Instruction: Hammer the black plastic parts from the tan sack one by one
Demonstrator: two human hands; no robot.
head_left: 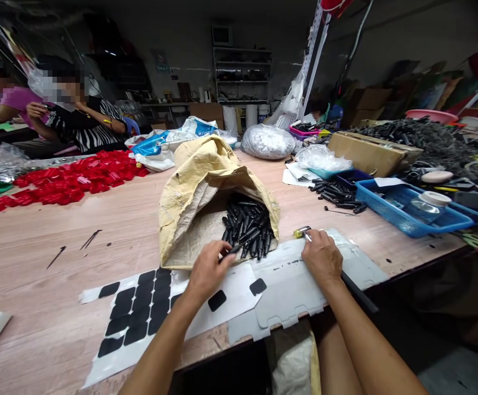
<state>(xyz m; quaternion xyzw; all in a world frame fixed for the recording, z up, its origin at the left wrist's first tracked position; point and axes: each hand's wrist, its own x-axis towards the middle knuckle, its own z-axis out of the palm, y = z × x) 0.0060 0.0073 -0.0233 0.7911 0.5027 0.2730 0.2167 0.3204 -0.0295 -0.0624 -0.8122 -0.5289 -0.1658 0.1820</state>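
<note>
My left hand (208, 271) is closed on a slim black tubular piece (233, 249) at the mouth of a yellow woven sack (181, 206). Many similar black pieces (249, 225) lie heaped inside the sack's opening. My right hand (323, 258) rests on a grey plastic sheet (280, 299), wrapped round what looks like a hammer with a yellowish head (301, 232). Its black handle (358, 291) sticks out past my wrist toward the table's edge. Beneath my left hand lies a white backing sheet (140, 345) with black rounded-square stickers (135, 310).
A red pile (83, 178) covers the far left, near two seated people. To the right stand a blue basket (411, 216) with a jar, a cardboard box (370, 151) and loose black pieces (335, 195). Stuffed plastic bags (267, 141) sit behind the sack.
</note>
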